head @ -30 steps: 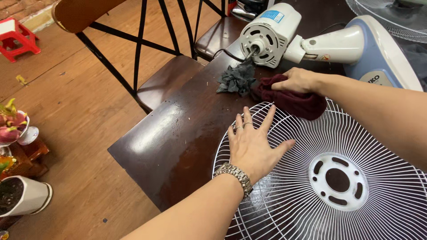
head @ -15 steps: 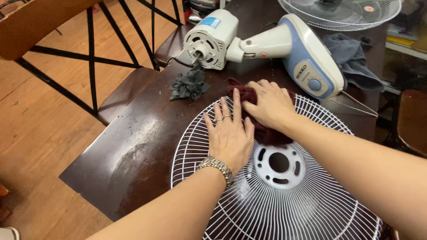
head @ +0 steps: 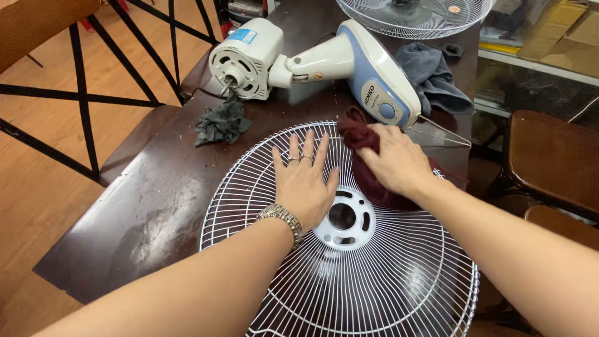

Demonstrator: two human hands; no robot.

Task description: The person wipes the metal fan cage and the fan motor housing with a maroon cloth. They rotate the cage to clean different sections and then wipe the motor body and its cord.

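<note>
My left hand (head: 306, 184) lies flat, fingers spread, pinning the white grille (head: 349, 274) to the dark table (head: 156, 206). My right hand (head: 396, 163) presses a maroon rag (head: 359, 140) against its far wires, apparently bunched; the fan body (head: 349, 59) lies beyond.

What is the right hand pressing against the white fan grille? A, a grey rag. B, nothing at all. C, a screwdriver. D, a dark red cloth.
D: the right hand lies on a dark red cloth spread over the white fan grille, while the grey rag sits apart on the table.
</note>
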